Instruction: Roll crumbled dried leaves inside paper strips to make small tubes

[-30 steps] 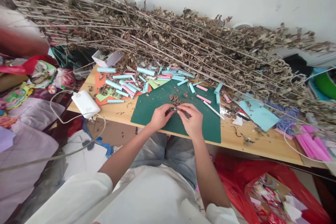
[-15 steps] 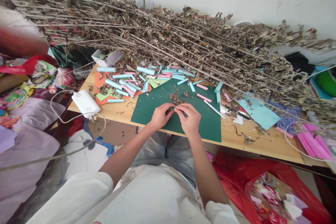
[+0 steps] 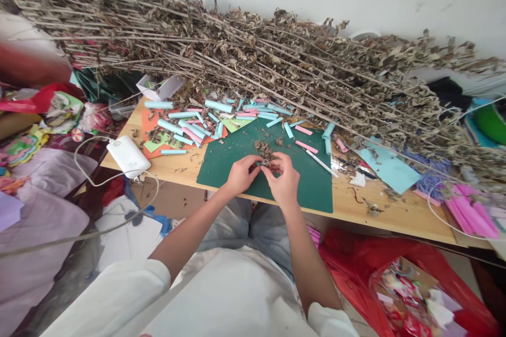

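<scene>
My left hand (image 3: 242, 174) and my right hand (image 3: 284, 178) meet over the front of a green cutting mat (image 3: 221, 160). Their fingertips are closed together around a small grey-brown tuft of dried leaves (image 3: 263, 162), mostly covered by the fingers. Just beyond the fingertips lies a little heap of crumbled dried leaves (image 3: 261, 147). A thin white paper tube (image 3: 321, 162) and a pink paper tube (image 3: 307, 146) rest on the mat to the right of my right hand. Several blue paper rolls (image 3: 219, 106) lie beyond the hands on the left.
A large bundle of dried leafy stalks (image 3: 237, 45) spans the back of the wooden table (image 3: 185, 171). A white power bank (image 3: 128, 156) with its cable sits at the left edge. Blue paper (image 3: 395, 168) lies at right. A red plastic bag (image 3: 348, 258) holds scraps below.
My right hand's fingers have shifted and spread slightly from the left ones, and the dried leaf tuft between them shows more. The loose tubes and heap stay put.
</scene>
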A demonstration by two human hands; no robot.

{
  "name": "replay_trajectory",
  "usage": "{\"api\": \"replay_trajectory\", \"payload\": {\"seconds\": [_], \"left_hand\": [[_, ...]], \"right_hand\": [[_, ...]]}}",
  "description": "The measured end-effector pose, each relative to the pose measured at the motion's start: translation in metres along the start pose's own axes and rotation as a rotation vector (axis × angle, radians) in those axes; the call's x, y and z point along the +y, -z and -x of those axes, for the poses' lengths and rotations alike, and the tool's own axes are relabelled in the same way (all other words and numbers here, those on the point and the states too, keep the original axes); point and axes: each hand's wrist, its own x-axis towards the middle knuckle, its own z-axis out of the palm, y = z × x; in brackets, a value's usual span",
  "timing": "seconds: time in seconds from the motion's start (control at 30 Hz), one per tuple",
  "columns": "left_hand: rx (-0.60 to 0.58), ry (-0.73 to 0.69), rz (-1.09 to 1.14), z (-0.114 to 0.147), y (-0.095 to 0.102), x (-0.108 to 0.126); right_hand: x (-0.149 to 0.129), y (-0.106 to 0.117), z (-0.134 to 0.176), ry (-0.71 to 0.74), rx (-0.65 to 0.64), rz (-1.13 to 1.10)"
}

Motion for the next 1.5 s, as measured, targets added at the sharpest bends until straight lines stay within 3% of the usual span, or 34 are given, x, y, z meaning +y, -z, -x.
{"api": "replay_trajectory", "payload": {"seconds": [0.17,0.4,0.57,0.93,1.17,1.37,1.5], "left_hand": [[0.005,-0.008,0.015,-0.001,0.0,0.002],[-0.011,-0.011,0.025,-0.001,0.001,0.003],[0.004,-0.009,0.023,0.0,-0.001,-0.001],[-0.011,0.01,0.039,-0.002,0.002,0.006],[-0.017,0.008,0.033,-0.001,0.002,0.003],[0.002,0.003,0.04,-0.001,0.001,0.002],[-0.002,0.011,0.046,-0.001,0.001,0.002]], "right_hand": [[-0.005,0.002,-0.001,0.124,0.072,0.072],[-0.002,0.005,-0.005,0.276,-0.028,0.244],[0.004,-0.001,-0.003,0.222,0.039,0.295],[-0.013,0.001,-0.007,0.141,0.047,0.12],[-0.002,0.005,0.0,0.312,-0.076,0.349],[0.001,0.005,0.001,0.221,0.046,0.208],[-0.001,0.003,0.0,0.239,-0.023,0.214]]}}
